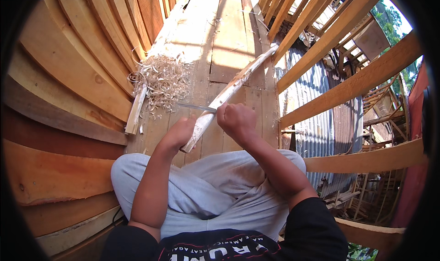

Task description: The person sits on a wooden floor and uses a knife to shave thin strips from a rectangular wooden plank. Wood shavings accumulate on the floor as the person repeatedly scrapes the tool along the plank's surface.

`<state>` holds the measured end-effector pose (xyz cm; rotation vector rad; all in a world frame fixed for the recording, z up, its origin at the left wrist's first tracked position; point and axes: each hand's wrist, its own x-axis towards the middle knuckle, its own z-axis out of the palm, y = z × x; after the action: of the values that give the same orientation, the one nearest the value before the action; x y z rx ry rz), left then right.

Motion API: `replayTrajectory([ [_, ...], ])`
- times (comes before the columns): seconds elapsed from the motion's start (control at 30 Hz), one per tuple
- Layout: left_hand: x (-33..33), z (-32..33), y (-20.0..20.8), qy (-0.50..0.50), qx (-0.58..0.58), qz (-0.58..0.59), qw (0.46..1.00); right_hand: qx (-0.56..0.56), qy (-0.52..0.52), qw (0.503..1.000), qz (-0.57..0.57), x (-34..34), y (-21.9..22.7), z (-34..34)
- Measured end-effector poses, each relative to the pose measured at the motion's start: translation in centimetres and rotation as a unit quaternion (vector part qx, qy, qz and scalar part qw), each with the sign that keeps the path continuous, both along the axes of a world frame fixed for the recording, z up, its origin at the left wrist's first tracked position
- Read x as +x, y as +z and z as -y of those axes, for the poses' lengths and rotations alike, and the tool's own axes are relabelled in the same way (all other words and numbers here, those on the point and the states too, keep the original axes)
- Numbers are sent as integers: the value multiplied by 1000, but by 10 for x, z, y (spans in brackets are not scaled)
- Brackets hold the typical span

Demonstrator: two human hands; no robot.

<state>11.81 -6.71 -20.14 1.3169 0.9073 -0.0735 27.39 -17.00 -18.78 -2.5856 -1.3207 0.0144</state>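
Note:
A long pale wooden pole (229, 90) lies slanted in front of me, its near end by my crossed legs and its far end against the slatted railing. My left hand (180, 133) is closed around the pole close to its near end. In my right hand (237, 119), a fist grips a knife whose thin blade (196, 106) points left and crosses over the pole. The knife's handle is hidden inside the fingers. Parts of the pole's surface look freshly shaved, with rough darker patches along it.
Curly wood shavings (166, 74) are heaped at the left, beside a short wood strip (136, 111). Upright boards (64, 55) wall the left side. A slatted wooden railing (348, 98) borders the right, with corrugated metal sheets (316, 100) below it. Planks (229, 32) floor the walkway.

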Motion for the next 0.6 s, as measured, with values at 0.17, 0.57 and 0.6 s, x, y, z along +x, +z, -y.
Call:
replayTrajectory([
  [0.17, -1, 4, -7, 13, -15, 25, 1000, 64, -32, 997, -21, 24, -3, -5],
  [0.57, 2, 1, -1, 26, -19, 25, 999, 43, -11, 999, -15, 14, -5, -2],
  [0.6, -1, 6, -7, 24, -19, 28, 999, 67, -9, 998, -15, 27, -10, 1],
])
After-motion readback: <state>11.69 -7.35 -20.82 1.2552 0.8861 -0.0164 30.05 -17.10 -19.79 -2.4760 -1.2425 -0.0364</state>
